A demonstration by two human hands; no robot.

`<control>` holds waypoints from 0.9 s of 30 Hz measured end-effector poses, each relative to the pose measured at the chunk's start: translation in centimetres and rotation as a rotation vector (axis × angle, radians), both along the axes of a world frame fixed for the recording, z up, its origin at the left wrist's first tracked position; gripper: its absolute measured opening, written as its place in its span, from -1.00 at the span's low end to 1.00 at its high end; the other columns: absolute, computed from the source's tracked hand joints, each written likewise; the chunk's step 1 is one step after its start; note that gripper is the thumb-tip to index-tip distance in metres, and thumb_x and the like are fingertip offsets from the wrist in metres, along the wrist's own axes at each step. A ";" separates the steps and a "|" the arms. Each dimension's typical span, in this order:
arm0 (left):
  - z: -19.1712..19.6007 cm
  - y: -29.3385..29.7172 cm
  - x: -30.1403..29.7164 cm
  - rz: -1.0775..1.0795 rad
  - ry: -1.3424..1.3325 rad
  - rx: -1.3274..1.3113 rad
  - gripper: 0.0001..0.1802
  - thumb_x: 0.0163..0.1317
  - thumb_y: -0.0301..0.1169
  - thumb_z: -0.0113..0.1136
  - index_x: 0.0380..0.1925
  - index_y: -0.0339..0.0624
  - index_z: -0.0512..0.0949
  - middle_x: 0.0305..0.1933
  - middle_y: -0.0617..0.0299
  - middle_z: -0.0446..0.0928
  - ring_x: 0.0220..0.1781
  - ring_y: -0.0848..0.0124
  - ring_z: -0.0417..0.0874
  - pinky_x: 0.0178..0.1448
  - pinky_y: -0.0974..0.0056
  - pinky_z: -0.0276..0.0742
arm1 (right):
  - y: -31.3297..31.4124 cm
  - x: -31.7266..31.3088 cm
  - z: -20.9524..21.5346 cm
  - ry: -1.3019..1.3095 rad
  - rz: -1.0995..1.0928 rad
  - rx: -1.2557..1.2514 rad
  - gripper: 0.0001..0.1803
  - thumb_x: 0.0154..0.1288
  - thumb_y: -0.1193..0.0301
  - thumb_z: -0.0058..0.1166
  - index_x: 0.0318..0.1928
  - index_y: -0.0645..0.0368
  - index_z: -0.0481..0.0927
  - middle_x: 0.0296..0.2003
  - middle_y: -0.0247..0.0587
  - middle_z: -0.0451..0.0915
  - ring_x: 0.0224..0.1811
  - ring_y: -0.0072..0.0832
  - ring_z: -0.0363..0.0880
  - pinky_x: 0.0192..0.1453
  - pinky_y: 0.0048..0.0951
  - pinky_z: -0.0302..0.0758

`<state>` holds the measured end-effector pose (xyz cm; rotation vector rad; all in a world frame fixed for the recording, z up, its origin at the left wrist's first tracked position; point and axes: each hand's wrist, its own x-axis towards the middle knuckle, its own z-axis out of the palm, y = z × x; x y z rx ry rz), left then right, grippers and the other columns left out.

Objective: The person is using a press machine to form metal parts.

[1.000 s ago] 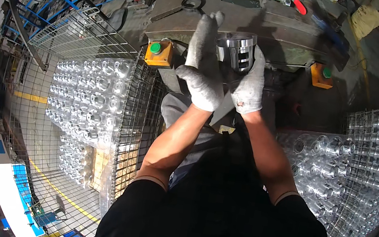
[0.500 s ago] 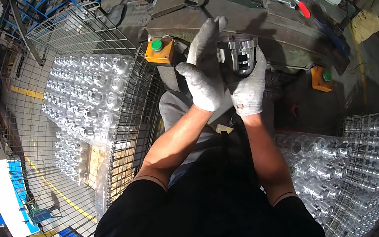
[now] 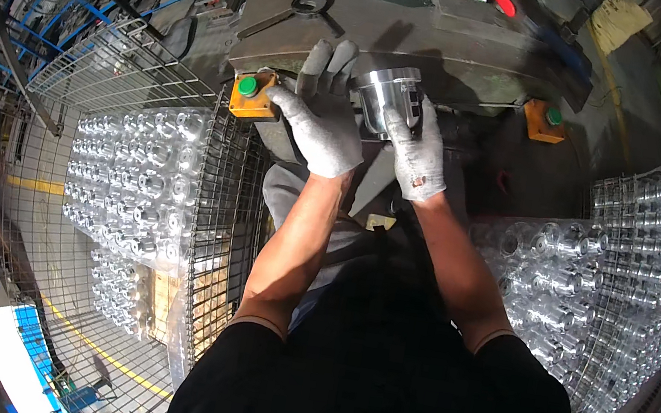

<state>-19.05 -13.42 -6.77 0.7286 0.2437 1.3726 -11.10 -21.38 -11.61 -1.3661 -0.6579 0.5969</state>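
Note:
A shiny, cup-shaped metal cylinder [image 3: 381, 93] with slots in its side is held up before the bench edge. My right hand [image 3: 418, 153], in a grey-white work glove, grips it from the right, thumb along its near side. To its left my gloved left hand [image 3: 323, 119] has its fingers apart and holds nothing. That hand's thumb points toward an orange box [image 3: 254, 98] with a green push button; whether they touch I cannot tell. Behind both hands is the worn metal bench [image 3: 368, 26].
On the bench lie a ring-ended metal tool [image 3: 309, 2] and a red-handled tool [image 3: 501, 0]. A second orange button box [image 3: 544, 122] is at the right. Wire cages stand both sides, with stacked shiny metal parts at left [image 3: 136, 176] and right [image 3: 547, 284].
The cylinder has turned and tilted, showing more of its smooth side. My left hand has moved left and down, its fingers now spread. The whole view has shifted slightly.

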 end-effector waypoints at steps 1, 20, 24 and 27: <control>-0.2 0.0 0.0 -0.009 0.003 -0.002 -0.02 0.18 0.38 -0.34 0.13 -0.40 0.33 0.13 -0.23 0.39 0.25 -0.03 0.32 0.40 0.04 0.03 | -0.1 0.1 -0.4 0.047 0.009 0.000 -0.07 0.12 0.13 0.26 0.26 0.50 0.09 0.16 0.16 0.31 0.21 -0.25 0.30 0.27 -0.35 0.24; -1.6 -1.6 3.2 -0.115 0.015 -0.042 -0.13 0.26 0.31 -0.40 0.08 -0.32 0.41 0.07 -0.17 0.46 0.20 0.06 0.41 0.36 0.09 0.13 | -2.3 1.3 -0.1 0.141 -0.122 0.173 -0.28 0.09 0.47 0.29 0.21 0.25 0.17 0.02 -0.18 0.42 0.01 -0.49 0.45 0.09 -0.48 0.44; -1.9 -1.8 4.7 -0.145 0.048 0.025 -0.13 0.26 0.31 -0.40 0.07 -0.31 0.41 0.06 -0.15 0.47 0.19 0.06 0.41 0.36 0.08 0.15 | -2.4 1.8 -0.2 0.022 -0.222 0.285 -0.21 0.02 0.57 0.31 0.21 0.21 0.12 0.05 -0.17 0.40 0.04 -0.46 0.44 0.10 -0.45 0.45; -2.0 -2.2 5.6 -0.188 0.028 0.049 -0.15 0.31 0.25 -0.43 0.02 -0.40 0.41 0.11 -0.03 0.43 0.20 0.06 0.39 0.37 0.04 0.14 | -2.8 2.5 0.0 0.082 -0.217 0.334 -0.19 -0.02 0.64 0.30 0.21 0.17 0.11 0.07 -0.15 0.37 0.08 -0.45 0.41 0.12 -0.42 0.44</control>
